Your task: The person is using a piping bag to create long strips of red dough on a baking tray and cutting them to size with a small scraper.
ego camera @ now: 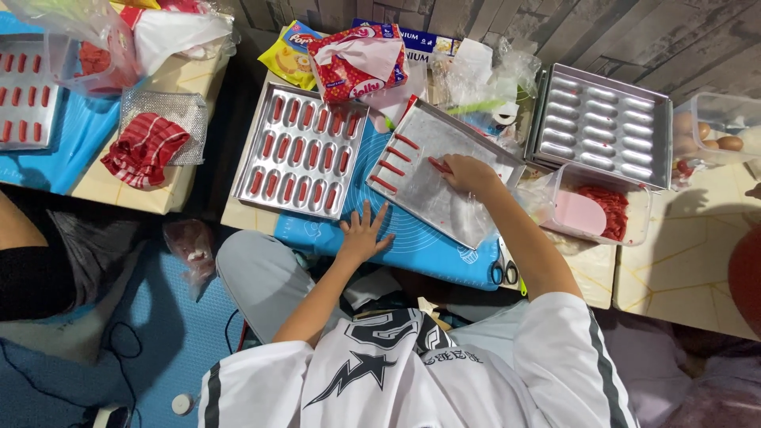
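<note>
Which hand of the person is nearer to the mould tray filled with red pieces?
Left. The left hand lies flat on the blue mat, just below the filled mould tray. The right hand is farther to the side, on the flat metal tray, touching a red strip.

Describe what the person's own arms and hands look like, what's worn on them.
Both hands, left hand and right hand, are bare: no gloves or visible rings. Forearms are uncovered. Short white sleeves of a white shirt with dark stripes cover the upper arms.
</note>
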